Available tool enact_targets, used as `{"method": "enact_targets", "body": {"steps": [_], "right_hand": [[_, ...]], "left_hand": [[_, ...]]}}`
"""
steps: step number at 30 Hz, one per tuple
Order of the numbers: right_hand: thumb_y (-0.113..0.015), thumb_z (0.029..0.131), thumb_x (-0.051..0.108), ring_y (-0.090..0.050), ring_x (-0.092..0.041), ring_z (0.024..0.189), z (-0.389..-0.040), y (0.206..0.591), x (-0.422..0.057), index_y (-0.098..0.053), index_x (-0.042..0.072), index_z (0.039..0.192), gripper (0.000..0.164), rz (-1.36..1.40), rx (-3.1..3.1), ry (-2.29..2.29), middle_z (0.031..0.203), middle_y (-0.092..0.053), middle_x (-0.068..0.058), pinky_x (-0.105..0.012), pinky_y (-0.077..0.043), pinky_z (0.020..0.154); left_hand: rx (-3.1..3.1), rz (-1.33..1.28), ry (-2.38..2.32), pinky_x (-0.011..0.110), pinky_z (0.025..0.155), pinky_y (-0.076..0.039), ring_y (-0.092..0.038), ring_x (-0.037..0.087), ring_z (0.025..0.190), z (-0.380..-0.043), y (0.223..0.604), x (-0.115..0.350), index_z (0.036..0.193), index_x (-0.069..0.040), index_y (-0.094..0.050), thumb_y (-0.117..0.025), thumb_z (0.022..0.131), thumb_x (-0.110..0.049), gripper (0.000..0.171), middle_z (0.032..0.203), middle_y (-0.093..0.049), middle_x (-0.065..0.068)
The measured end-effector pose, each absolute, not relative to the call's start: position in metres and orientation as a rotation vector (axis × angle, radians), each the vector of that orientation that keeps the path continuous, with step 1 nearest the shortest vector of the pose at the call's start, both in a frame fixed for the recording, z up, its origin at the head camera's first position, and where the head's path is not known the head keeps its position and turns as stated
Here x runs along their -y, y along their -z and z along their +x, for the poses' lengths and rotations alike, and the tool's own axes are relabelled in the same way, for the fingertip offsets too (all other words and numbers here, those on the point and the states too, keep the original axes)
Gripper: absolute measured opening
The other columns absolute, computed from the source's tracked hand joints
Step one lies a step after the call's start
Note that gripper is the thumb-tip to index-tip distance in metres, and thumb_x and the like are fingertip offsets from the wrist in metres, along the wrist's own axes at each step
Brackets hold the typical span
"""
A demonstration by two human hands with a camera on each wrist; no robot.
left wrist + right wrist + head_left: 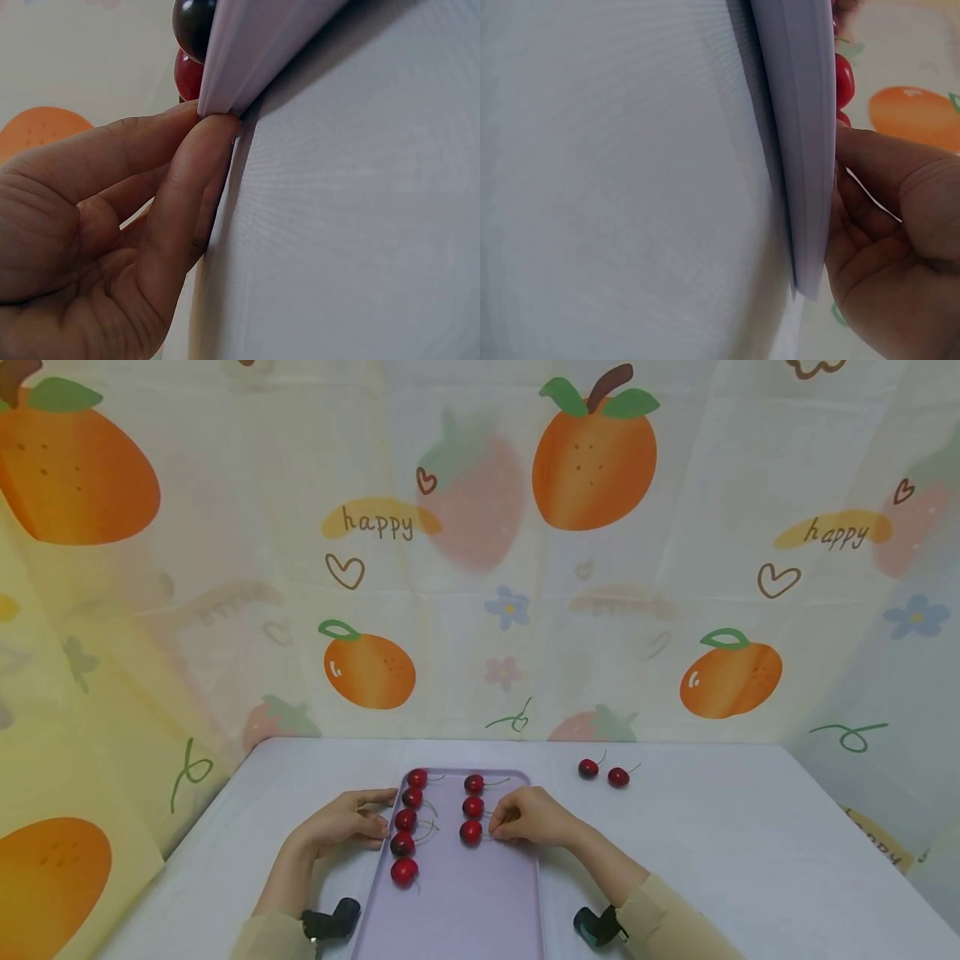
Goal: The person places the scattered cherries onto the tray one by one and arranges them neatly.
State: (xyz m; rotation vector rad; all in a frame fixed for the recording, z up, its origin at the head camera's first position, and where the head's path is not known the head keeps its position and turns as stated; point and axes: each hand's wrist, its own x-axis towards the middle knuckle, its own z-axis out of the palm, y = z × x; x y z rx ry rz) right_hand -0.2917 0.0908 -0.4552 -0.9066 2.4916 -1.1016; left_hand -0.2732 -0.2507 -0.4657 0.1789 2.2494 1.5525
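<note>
A light purple tray [480, 910] lies on the table with dark red cherries in two columns. Several cherries [404, 872] line its left side; three more stand further right, stems pointing right. My left hand [341, 820] is beside the tray's left edge, its fairly straight fingers and thumb touching the outer rim [225, 67]. My right hand [536, 817] reaches over the right rim, thumb and forefinger pinching the stem of the nearest cherry [471, 833] in the right column. In the right wrist view, the tray wall [802, 150] hides these fingertips.
Two loose cherries, one [588, 768] left of the other [618, 777], lie on the white table [712, 843] behind and right of the tray. A fruit-printed cloth [465, 610] hangs behind the table. Each wrist wears a small black camera.
</note>
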Motion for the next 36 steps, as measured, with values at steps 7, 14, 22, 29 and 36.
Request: {"method": "enact_targets", "body": {"steps": [7, 14, 22, 29, 36], "right_hand": [[-0.072, 0.088, 0.013, -0.058, -0.006, 0.064, -0.292, 0.455, -0.092, -0.075, 0.008, 0.085, 0.006, -0.852, -2.504, 1.135, 0.076, -0.071, 0.0, -0.018, -0.053, 0.059], [-0.072, 0.087, 0.013, -0.06, -0.01, 0.065, -0.292, 0.453, -0.093, -0.076, 0.007, 0.088, 0.007, -0.826, -2.464, 1.205, 0.078, -0.072, -0.005, -0.02, -0.056, 0.061], [-0.072, 0.087, 0.013, -0.062, -0.006, 0.07, -0.298, 0.442, -0.104, -0.076, 0.005, 0.093, 0.011, -0.816, -2.487, 1.301, 0.085, -0.074, -0.008, -0.018, -0.056, 0.066], [-0.07, 0.09, 0.019, -0.069, -0.015, 0.077, -0.306, 0.43, -0.138, -0.073, -0.001, 0.102, 0.024, -0.681, -2.511, 1.435, 0.096, -0.074, -0.02, -0.025, -0.061, 0.073], [-0.069, 0.091, 0.02, -0.072, -0.024, 0.087, -0.315, 0.431, -0.184, -0.07, -0.005, 0.109, 0.031, -0.444, -2.595, 1.539, 0.105, -0.072, -0.026, -0.026, -0.062, 0.077]], "left_hand": [[-2.254, 0.196, -1.553, 0.029, 0.076, -0.063, -0.062, 0.015, 0.084, -0.273, 0.466, 0.251, 0.149, 0.0, -0.039, -0.065, 0.085, -0.005, 0.069, 0.144, -0.045, 0.027], [-2.261, 0.186, -1.551, 0.029, 0.077, -0.063, -0.063, 0.015, 0.083, -0.273, 0.465, 0.252, 0.149, 0.0, -0.04, -0.065, 0.085, -0.005, 0.069, 0.145, -0.044, 0.027], [-2.25, 0.202, -1.56, 0.03, 0.078, -0.063, -0.063, 0.015, 0.084, -0.273, 0.467, 0.253, 0.149, 0.0, -0.039, -0.065, 0.085, -0.006, 0.069, 0.145, -0.044, 0.027], [-2.252, 0.207, -1.554, 0.03, 0.079, -0.063, -0.064, 0.015, 0.085, -0.274, 0.468, 0.253, 0.149, 0.0, -0.039, -0.065, 0.086, -0.007, 0.069, 0.147, -0.042, 0.028], [-2.251, 0.205, -1.558, 0.03, 0.079, -0.063, -0.064, 0.015, 0.084, -0.273, 0.467, 0.252, 0.149, 0.001, -0.039, -0.065, 0.085, -0.006, 0.069, 0.146, -0.043, 0.028]]}}
